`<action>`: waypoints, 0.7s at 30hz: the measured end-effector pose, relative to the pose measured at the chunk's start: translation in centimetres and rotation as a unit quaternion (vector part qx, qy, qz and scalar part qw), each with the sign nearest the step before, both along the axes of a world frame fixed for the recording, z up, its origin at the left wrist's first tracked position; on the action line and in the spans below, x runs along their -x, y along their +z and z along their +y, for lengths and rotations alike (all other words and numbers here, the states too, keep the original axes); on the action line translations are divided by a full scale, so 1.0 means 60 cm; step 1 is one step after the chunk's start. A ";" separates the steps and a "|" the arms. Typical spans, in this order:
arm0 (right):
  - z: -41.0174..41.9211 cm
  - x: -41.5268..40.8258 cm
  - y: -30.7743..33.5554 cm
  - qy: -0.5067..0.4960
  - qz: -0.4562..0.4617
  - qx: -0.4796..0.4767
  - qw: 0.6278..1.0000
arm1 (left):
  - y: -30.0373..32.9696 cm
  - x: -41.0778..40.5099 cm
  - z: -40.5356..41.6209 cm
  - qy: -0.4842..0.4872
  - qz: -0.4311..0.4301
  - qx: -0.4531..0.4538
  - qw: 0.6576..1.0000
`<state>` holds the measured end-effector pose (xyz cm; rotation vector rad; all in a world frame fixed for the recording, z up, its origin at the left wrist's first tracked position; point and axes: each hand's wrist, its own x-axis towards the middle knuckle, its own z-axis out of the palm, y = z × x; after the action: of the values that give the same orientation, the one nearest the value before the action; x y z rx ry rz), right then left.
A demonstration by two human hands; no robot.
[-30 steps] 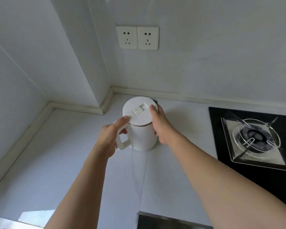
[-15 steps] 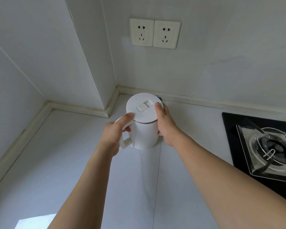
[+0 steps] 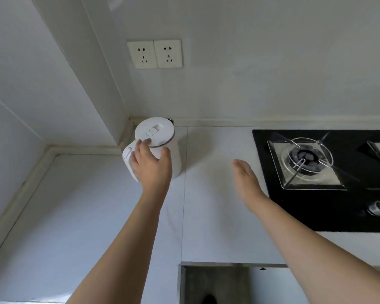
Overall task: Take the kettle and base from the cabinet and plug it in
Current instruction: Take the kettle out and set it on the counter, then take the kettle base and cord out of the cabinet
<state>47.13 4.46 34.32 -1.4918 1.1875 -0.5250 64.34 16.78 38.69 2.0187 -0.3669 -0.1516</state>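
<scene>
My left hand point(image 3: 150, 166) rested relaxed on kettle point(image 3: 160, 148) lid, holding nothing; right hand point(image 3: 247, 181) hovered flat, apart, above worktop point(image 3: 217, 216).

Left hand point(image 3: 150, 164) stretched forward, fingers spread and lightly bent, fingertips point(image 3: 146, 141) touching white lid rim. Right hand point(image 3: 246, 178) flat, fingers straight together, holding nothing. Both forearms bare.

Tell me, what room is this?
Most likely a kitchen. There is a gas stove set in the countertop, a white kettle by the corner, and wall sockets above it.
</scene>
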 end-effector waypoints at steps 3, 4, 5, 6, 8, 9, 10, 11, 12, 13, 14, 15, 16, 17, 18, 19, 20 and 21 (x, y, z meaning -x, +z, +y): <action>0.009 0.115 -0.004 -0.036 0.012 0.000 0.999 | 0.000 0.114 -0.024 -0.066 -0.041 -0.053 0.996; 0.012 0.136 -0.006 -0.040 0.016 -0.005 0.999 | -0.003 0.136 -0.025 -0.076 -0.042 -0.062 0.994; 0.016 0.169 -0.007 -0.045 0.017 -0.015 0.999 | -0.004 0.169 -0.028 -0.096 -0.035 -0.062 0.993; 0.022 0.206 -0.005 -0.049 0.015 -0.024 0.998 | -0.005 0.207 -0.028 -0.126 -0.027 -0.056 0.990; 0.030 0.277 -0.007 -0.064 -0.004 -0.040 0.997 | -0.008 0.281 -0.021 -0.186 -0.009 -0.050 0.981; 0.035 0.315 -0.009 -0.067 -0.009 -0.042 0.997 | -0.010 0.319 -0.016 -0.209 -0.007 -0.053 0.976; 0.043 0.353 -0.011 -0.067 -0.010 -0.046 0.997 | -0.012 0.355 -0.010 -0.225 -0.009 -0.060 0.973; 0.053 0.389 -0.012 -0.064 -0.008 -0.050 0.997 | -0.013 0.390 -0.004 -0.237 -0.011 -0.069 0.969; 0.060 0.418 -0.015 -0.064 -0.013 -0.056 0.996 | -0.014 0.419 -0.001 -0.247 -0.013 -0.076 0.966; 0.073 0.463 -0.017 -0.065 -0.016 -0.059 0.996 | -0.015 0.466 0.009 -0.255 -0.014 -0.083 0.963; 0.084 0.505 -0.017 -0.064 -0.014 -0.056 0.996 | -0.016 0.512 0.020 -0.262 -0.017 -0.084 0.961; 0.094 0.540 -0.017 -0.065 -0.010 -0.053 0.996 | -0.017 0.552 0.030 -0.272 -0.016 -0.083 0.959; 0.106 0.576 -0.016 -0.069 -0.005 -0.052 0.996 | -0.020 0.594 0.042 -0.287 -0.013 -0.085 0.954; 0.114 0.599 -0.017 -0.075 -0.003 -0.055 0.996 | -0.025 0.620 0.049 -0.302 -0.011 -0.088 0.949; 0.127 0.639 -0.016 -0.085 -0.001 -0.061 0.995 | -0.027 0.658 0.057 -0.324 -0.008 -0.096 0.941; 0.136 0.673 -0.014 -0.093 0.001 -0.068 0.993 | -0.028 0.688 0.061 -0.341 -0.002 -0.105 0.934; 0.143 0.707 -0.013 -0.098 0.005 -0.071 0.993 | -0.030 0.716 0.062 -0.355 0.007 -0.110 0.928; 0.145 0.739 -0.013 -0.102 0.012 -0.070 0.992 | -0.029 0.743 0.060 -0.365 0.019 -0.115 0.924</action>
<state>2.79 13.14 33.55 -1.2681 1.3760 -0.5490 19.78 20.39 36.94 2.0085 -1.1105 -0.7213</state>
